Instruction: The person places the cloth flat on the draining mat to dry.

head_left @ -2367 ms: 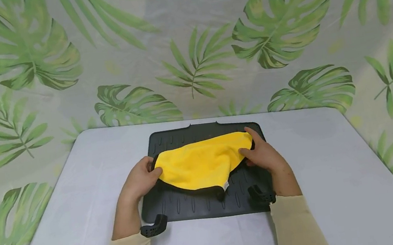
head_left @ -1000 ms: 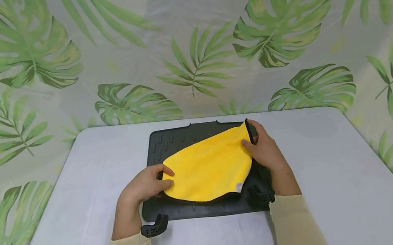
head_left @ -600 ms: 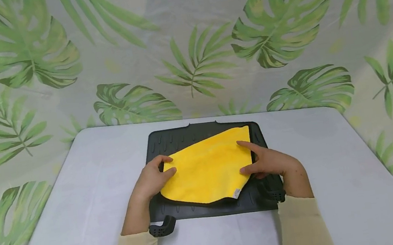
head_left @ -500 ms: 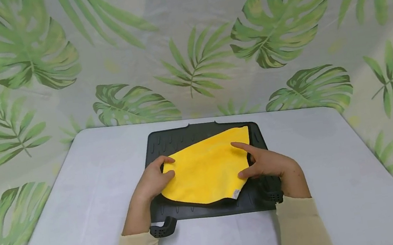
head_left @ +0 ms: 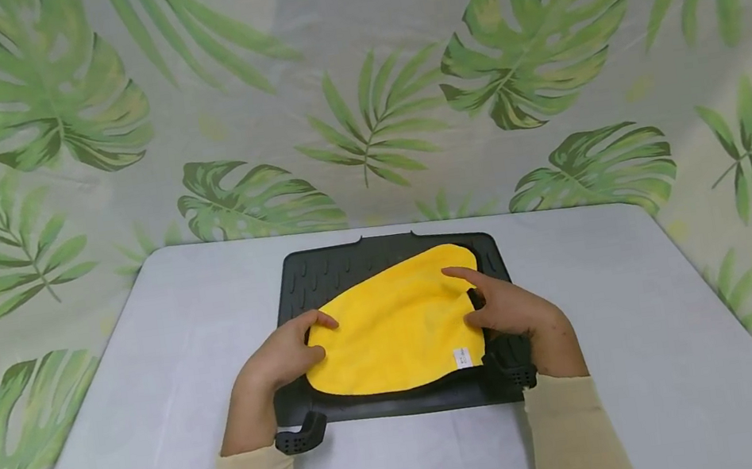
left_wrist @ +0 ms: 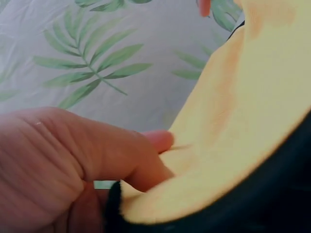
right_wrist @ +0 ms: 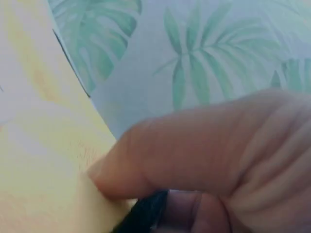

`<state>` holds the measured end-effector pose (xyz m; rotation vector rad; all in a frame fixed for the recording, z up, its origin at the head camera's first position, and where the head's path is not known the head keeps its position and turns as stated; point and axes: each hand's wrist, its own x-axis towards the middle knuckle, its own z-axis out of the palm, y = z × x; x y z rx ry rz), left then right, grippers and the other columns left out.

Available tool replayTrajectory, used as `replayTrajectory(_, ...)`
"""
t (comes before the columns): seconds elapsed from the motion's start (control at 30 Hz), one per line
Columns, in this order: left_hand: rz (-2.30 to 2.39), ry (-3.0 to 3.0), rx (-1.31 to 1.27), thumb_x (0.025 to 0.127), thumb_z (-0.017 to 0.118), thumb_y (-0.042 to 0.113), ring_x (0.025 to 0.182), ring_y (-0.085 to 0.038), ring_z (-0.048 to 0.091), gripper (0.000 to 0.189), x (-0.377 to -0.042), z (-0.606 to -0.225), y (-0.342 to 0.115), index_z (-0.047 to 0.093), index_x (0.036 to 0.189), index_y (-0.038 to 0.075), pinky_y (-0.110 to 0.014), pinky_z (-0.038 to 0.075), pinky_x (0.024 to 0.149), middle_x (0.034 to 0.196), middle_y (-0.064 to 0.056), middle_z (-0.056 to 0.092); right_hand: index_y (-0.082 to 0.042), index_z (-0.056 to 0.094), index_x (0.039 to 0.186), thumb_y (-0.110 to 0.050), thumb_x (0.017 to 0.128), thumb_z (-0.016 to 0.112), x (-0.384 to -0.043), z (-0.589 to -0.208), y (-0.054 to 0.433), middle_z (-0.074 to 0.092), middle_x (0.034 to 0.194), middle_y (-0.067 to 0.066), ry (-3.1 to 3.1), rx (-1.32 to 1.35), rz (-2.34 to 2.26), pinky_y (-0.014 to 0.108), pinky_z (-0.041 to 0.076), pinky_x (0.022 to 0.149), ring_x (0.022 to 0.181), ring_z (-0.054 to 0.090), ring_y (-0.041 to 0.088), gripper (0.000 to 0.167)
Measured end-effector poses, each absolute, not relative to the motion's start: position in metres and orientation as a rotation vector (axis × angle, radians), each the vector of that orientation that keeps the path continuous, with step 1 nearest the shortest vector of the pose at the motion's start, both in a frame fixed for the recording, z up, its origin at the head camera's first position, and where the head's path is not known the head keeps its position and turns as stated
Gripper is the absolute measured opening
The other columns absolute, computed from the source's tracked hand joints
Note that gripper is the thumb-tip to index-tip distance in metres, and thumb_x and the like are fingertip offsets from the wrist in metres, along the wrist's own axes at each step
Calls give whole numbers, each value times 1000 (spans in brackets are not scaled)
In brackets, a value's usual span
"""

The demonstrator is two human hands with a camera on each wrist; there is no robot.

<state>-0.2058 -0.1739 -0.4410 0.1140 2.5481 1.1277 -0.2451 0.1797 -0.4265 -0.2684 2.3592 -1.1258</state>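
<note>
A yellow cloth (head_left: 389, 329) with a dark edge and a small white tag (head_left: 462, 358) is held above a black ridged mat (head_left: 310, 276). My left hand (head_left: 284, 353) pinches its left side, thumb and index finger on the yellow face. In the left wrist view the left thumb presses into the cloth (left_wrist: 233, 136), other fingers behind it. My right hand (head_left: 512, 305) pinches the right edge, its index finger lying across the yellow face. The right wrist view shows the right thumb on the cloth (right_wrist: 43, 145), with fingers behind its dark edge.
A white-covered table (head_left: 172, 375) extends around the mat. Behind it hangs a leaf-print curtain (head_left: 364, 44). A black wrist device (head_left: 301, 435) sits at the left cuff, and another black device (head_left: 514, 370) at the right.
The cloth has gone from drooping and partly folded to spread wider. Its tag has swung right. Just now the right hand closed in on the edge, and the left hand moved slightly left.
</note>
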Motion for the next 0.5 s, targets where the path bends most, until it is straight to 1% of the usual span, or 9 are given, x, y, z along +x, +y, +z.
replayTrajectory(0.1,1112,2492,117,89,56,-2,70,-21,54,41,-203,-439,-177,67,123,17,-29,49,60,131,-15,59,-26,24,163,0,91,60,-246,-428,182,54,132,26,2377,-236,-1101,35,59,63,65,62,20,84)
replayTrajectory(0.13,1112,2472,122,89,56,-2,65,-21,53,40,-202,-438,-178,67,122,17,-30,51,58,129,-15,60,-26,24,163,-1,92,60,-245,-428,183,53,134,27,2385,-225,-1081,36,60,62,65,62,20,84)
replayTrajectory(0.2,1104,2449,126,89,57,-2,62,-19,53,38,-201,-437,-179,68,120,16,-31,53,56,124,-15,62,-27,26,162,-3,91,62,-244,-428,184,53,137,25,2404,-202,-1035,36,60,63,63,61,21,83)
replayTrajectory(0.27,1101,2452,126,91,59,1,62,-20,53,34,-201,-437,-180,68,120,16,-31,51,57,121,-15,63,-24,28,162,-6,92,63,-243,-427,186,54,135,24,2400,-202,-1001,37,61,66,66,62,21,81)
replayTrajectory(0.33,1103,2491,115,95,62,8,74,-21,58,31,-202,-437,-179,67,124,17,-33,52,67,127,-13,63,-22,31,161,-10,94,65,-242,-426,188,58,125,22,2401,-198,-974,38,61,70,69,63,21,77)
replayTrajectory(0.4,1133,2538,99,98,64,16,92,-25,61,32,-205,-438,-177,64,129,16,-38,52,81,136,-14,61,-19,32,160,-14,96,66,-242,-426,190,59,112,19,2403,-196,-971,38,62,74,74,65,21,73)
replayTrajectory(0.47,1189,2576,64,100,64,24,114,-30,59,37,-207,-441,-175,60,135,14,-45,51,96,144,-16,58,-17,33,160,-19,99,66,-244,-427,191,60,106,18,2441,-199,-958,38,61,75,76,65,21,69)
replayTrajectory(0.5,1221,2592,47,101,64,26,122,-31,56,39,-208,-443,-174,59,137,13,-48,49,102,148,-16,55,-17,35,159,-22,100,66,-245,-428,191,61,107,17,2471,-196,-951,38,59,76,78,64,22,68)
